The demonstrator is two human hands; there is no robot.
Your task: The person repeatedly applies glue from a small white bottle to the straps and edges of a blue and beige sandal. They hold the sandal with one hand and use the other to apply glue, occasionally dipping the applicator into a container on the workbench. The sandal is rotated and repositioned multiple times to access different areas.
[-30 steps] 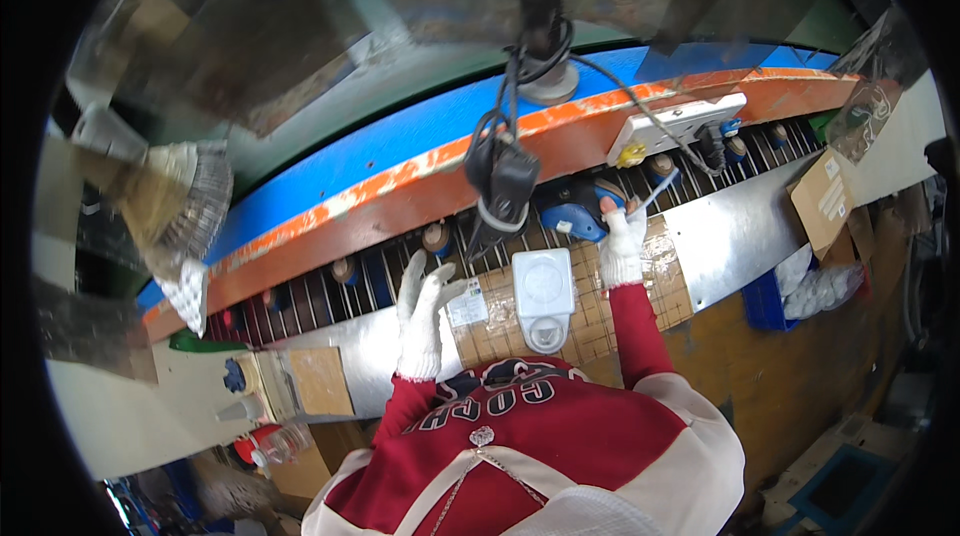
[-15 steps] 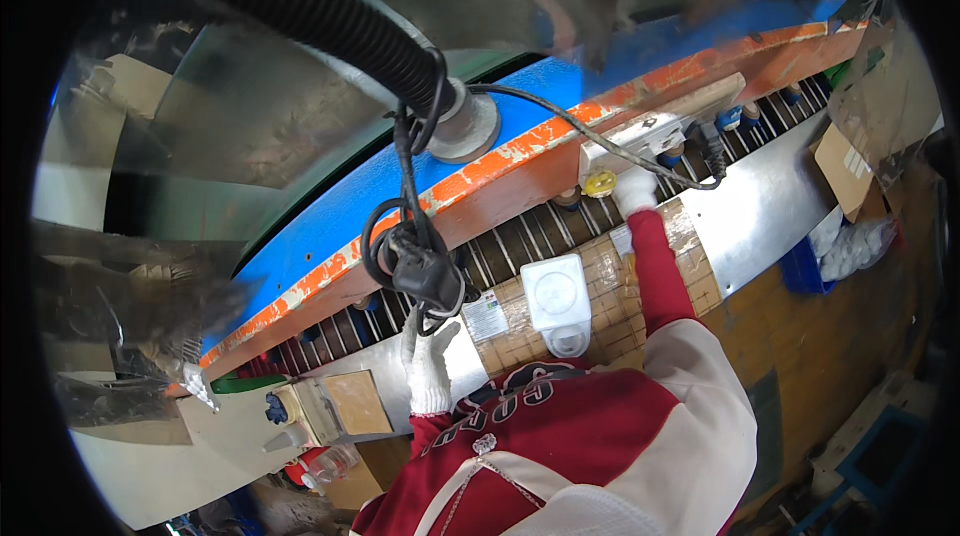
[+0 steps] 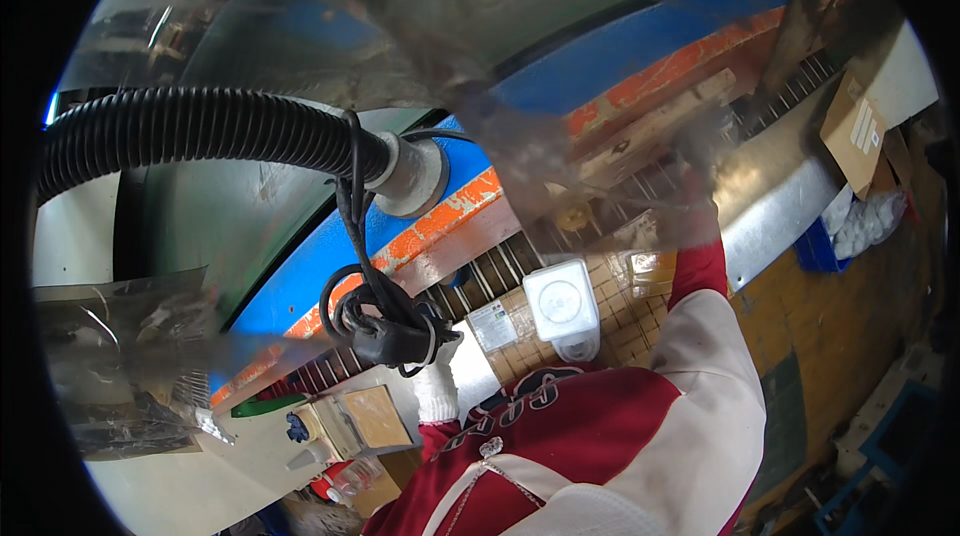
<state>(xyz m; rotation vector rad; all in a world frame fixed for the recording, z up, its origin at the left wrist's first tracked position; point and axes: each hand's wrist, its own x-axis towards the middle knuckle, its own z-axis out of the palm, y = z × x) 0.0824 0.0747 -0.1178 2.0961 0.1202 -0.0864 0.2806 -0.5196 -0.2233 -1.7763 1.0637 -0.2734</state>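
Observation:
My left hand (image 3: 436, 392), in a white knitted glove, is beside a hanging black cable bundle with a plug-like lump (image 3: 392, 338). The lump covers its fingers, so I cannot see whether they grip anything. My right arm (image 3: 700, 271), in a red sleeve, reaches up to the roller track. A blurred see-through plastic sheet (image 3: 610, 161) covers my right hand, and its fingers cannot be made out. Between my arms, a white squarish plastic container (image 3: 562, 302) rests on a brown checked surface (image 3: 620, 301), with a printed label (image 3: 491, 325) to its left.
A ribbed black hose (image 3: 210, 131) crosses the upper left to a grey fitting (image 3: 414, 176) on the blue and orange machine edge (image 3: 440, 226). Rollers (image 3: 490, 266) run below it. At right are a cardboard piece (image 3: 853, 134) and a blue bin (image 3: 822, 248); a brown board (image 3: 375, 418) lies lower left.
The view has shifted, and the hose and cable bundle appear further left and lower. The plastic sheet now covers my right hand, while the cable lump hides the left fingers.

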